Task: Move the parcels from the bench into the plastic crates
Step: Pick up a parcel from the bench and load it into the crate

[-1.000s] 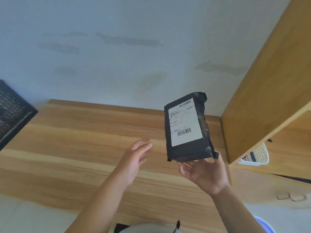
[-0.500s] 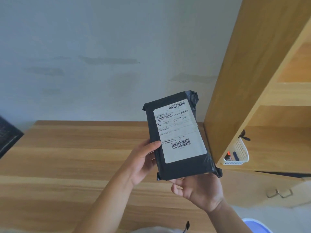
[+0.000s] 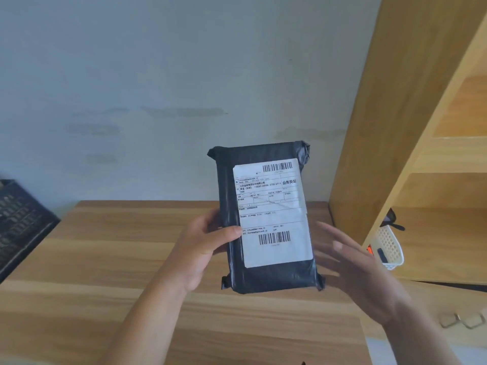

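Head view: left hand (image 3: 203,248) pinches upright parcel (image 3: 266,219), label near-facing, probably to read; right hand (image 3: 358,267) spread, apart.

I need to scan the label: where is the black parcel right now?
In the head view the parcel is held upright mid-frame above the bench, gripped by the left hand, label facing the camera.
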`<state>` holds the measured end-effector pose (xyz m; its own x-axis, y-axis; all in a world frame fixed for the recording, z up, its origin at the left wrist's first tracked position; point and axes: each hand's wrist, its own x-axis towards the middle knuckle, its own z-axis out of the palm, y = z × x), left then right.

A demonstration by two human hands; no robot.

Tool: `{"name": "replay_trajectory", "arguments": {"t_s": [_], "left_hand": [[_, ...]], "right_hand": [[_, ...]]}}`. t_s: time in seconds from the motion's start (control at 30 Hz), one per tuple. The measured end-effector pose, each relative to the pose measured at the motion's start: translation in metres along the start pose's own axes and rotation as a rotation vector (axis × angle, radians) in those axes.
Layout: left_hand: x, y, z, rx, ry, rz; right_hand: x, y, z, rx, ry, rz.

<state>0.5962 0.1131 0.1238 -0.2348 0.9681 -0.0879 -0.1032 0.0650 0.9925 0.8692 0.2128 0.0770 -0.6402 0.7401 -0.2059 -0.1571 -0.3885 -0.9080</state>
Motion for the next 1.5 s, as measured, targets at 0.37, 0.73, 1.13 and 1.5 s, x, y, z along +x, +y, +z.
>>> {"name": "replay_trajectory", "arguments": {"t_s": [0.37,0.73,1.13,1.5], "left_hand": [[-0.021,0.005,0.007,0.091,-0.031,-0.021],[-0.029,0.004,0.009,0.096,-0.040,-0.043],[-0.046,-0.007,0.004,0.041,-0.039,-0.120],[-0.097,-0.008,-0.053,-0.026,0.058,-0.110]], "right_hand": [[-0.023,-0.017,0.032,-0.178,0.076,-0.243],[-0.031,-0.011,0.034,-0.186,0.057,-0.233],[-0.043,0.009,0.035,-0.158,0.040,-0.191],[-0.032,0.016,0.097,-0.199,-0.065,-0.149]]}}
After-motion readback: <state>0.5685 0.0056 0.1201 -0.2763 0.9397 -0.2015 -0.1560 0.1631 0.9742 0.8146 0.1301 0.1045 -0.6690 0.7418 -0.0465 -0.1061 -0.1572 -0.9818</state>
